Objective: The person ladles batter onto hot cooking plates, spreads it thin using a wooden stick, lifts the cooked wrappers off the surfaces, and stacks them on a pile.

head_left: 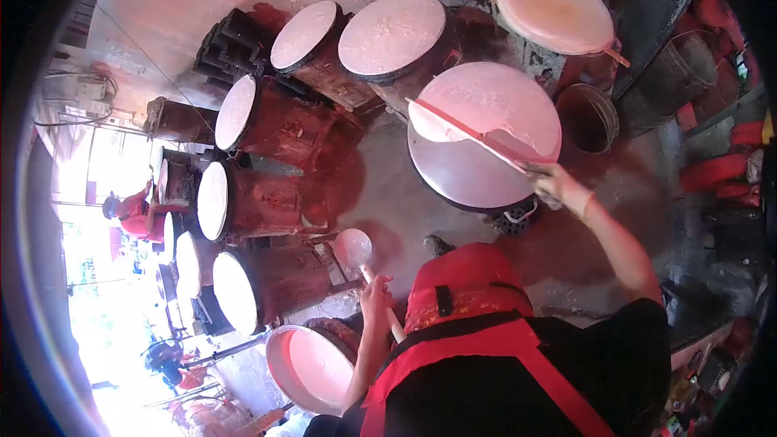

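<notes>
My right hand [557,187] is closed round the near end of a long thin stick [473,133]. That stick lies slantwise across a large round steamer top [461,174]. Pale, wet-looking sheet material [494,93] covers the upper part of the round, with an uneven edge along the stick; the lower part looks smooth and greyer. My left hand [375,295] grips the handle of a ladle [354,248], whose round bowl points away from me. Below the left forearm stands a wide metal pot [316,368] of pale liquid.
Several dark drums with pale round tops [392,32] stand along the wall and to the left. A tan round [554,12] sits at upper right, above a dark bucket [588,117]. At far left is another person [136,214] in red. A red cap [465,287] shows at lower middle.
</notes>
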Demonstrator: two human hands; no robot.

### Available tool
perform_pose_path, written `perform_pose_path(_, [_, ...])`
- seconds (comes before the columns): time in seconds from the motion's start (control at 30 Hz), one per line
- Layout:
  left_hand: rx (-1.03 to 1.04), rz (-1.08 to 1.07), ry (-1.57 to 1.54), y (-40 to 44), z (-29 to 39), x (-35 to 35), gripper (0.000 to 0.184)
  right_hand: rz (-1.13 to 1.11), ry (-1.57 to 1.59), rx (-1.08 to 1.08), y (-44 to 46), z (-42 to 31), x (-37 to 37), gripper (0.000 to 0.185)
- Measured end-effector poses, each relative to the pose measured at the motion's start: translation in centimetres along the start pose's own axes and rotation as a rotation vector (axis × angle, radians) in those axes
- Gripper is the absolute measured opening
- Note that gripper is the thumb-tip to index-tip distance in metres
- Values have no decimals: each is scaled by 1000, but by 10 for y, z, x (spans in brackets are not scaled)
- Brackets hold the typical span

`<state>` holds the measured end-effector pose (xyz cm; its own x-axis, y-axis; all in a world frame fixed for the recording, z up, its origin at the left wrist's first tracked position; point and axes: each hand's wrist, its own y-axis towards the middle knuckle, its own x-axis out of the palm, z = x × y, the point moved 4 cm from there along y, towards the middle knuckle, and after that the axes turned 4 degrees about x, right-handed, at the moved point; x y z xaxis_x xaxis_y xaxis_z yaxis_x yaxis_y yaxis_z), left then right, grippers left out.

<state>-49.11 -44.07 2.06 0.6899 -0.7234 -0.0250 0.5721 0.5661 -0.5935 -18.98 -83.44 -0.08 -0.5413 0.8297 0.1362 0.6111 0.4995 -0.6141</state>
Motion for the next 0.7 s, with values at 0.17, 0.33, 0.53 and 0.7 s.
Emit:
perform_pose_path(0.17, [-3, 22, 151, -19, -10, -12, 22, 262, 101, -125, 33, -22, -23, 27])
perform_pose_path(0.33, [-59, -40, 72, -20, 3, -9, 21, 45, -24, -7, -33, 16, 13, 32])
perform_pose_path(0.53, [-13, -319, 132, 26, 22, 2, 25, 431, 340, -137, -76, 80, 35, 38])
perform_pose_path(0.7, [-55, -492, 240, 54, 54, -8, 27, 309, 273, -223, -102, 114, 124, 45])
